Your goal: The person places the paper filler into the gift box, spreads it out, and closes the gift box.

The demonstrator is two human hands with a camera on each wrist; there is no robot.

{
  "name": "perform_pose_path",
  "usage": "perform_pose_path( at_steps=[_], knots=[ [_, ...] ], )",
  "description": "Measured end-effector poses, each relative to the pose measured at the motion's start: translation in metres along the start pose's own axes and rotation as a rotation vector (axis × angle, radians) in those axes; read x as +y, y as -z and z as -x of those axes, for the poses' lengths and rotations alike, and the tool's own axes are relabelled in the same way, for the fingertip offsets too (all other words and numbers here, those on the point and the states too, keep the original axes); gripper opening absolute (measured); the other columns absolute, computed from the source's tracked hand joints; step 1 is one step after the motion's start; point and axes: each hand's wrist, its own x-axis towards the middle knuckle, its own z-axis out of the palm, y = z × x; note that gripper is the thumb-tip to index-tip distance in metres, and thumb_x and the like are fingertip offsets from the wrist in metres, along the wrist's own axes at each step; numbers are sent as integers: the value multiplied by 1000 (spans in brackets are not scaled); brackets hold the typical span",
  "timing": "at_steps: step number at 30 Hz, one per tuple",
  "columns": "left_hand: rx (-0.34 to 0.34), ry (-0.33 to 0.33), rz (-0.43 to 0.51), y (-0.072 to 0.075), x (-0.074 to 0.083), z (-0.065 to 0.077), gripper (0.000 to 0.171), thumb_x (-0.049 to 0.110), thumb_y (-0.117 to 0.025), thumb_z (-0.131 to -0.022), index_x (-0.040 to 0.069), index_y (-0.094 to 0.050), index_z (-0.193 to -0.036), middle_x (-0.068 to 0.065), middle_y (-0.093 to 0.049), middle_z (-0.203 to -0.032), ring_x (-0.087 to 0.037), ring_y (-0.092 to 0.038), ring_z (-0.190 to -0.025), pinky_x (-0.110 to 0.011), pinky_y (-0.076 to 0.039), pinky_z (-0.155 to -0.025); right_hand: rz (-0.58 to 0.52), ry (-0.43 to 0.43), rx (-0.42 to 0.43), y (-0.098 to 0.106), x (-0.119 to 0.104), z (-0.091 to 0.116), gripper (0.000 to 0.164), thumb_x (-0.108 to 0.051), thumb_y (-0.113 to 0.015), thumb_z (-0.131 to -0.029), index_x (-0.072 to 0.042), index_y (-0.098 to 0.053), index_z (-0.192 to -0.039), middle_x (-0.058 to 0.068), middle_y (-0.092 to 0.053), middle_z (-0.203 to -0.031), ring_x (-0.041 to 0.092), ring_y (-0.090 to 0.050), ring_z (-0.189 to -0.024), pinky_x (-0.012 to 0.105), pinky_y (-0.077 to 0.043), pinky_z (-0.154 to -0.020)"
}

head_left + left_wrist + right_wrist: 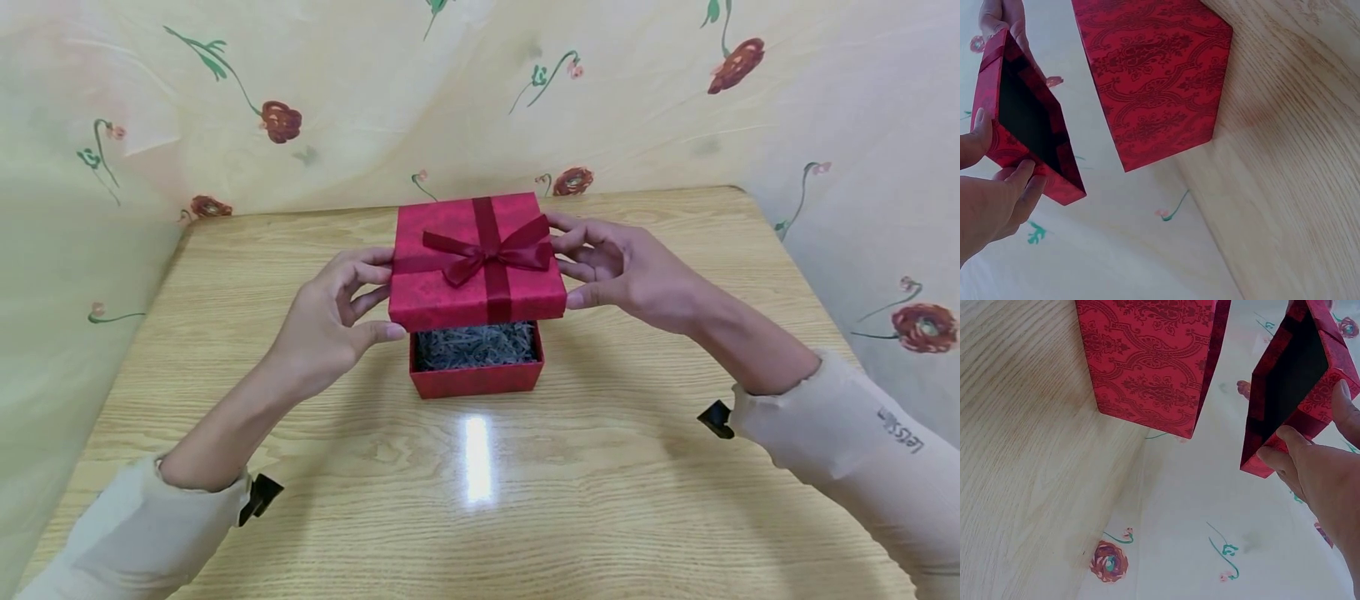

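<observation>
A red patterned gift box lid (442, 296) with a dark red ribbon bow (491, 252) is held up above its box. My left hand (318, 321) grips the lid's left side, thumb at the near corner. On the opposite side, my right hand (626, 271) grips the lid by its right edge. Below stands the red gift box base (476, 382), with grey shredded paper filler (476, 346) showing at its near part; the lid hides the rest. Both wrist views show the lid's dark inside (1029, 115) and a gap between lid and box (1147, 362).
The box stands on a light wood-grain table (637, 500). A cream cloth with printed flowers (360, 100) hangs behind the table and along its sides. Light reflects off the tabletop in front of the box.
</observation>
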Motion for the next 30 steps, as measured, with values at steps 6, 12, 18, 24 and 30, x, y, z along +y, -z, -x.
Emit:
perform_pose_path(
  at_steps=[6, 12, 18, 24, 30],
  knots=[
    [2, 9, -18, -2, -1, 1, 44, -24, -69, -72, -12, -46, -108, -10, -43, -139, -26, -52, -122, -26, -45, -97, -30, 4, -21, 2, 2, -1, 36, 18, -60, -83, 6, -51, -115, 8, -20, -159, 32, -35, -138, 33, -48, -92],
    [11, 4, -19, -4, -2, 1, 45, -27, -68, -70, -12, -46, -106, -11, -42, -139, -27, -52, -122, -26, -46, -96, -38, 7, -37, 3, 5, -1, 34, 19, -60, -83, 7, -51, -114, 8, -21, -158, 30, -38, -137, 34, -49, -92],
    [13, 20, -10, -7, -6, 4, 45, -28, -67, -69, -13, -46, -106, -12, -41, -139, -29, -51, -123, -25, -46, -96, -14, -18, -39, 2, 8, -1, 35, 19, -60, -83, 8, -49, -114, 6, -22, -158, 30, -38, -136, 34, -48, -92],
    [7, 46, -20, -9, -12, 7, 45, -28, -68, -69, -12, -46, -105, -11, -41, -138, -27, -50, -124, -25, -46, -96, -2, -53, -41, 1, 11, 0, 42, 19, -60, -82, 9, -47, -121, 6, -22, -158, 28, -39, -136, 33, -48, -93],
    [12, 53, -1, -13, -16, 10, 44, -28, -68, -69, -11, -46, -103, -12, -41, -137, -28, -51, -122, -26, -46, -97, -22, -65, -60, 1, 16, 2, 42, 19, -60, -82, 8, -48, -121, 5, -18, -159, 28, -37, -137, 32, -47, -94]
  ],
)
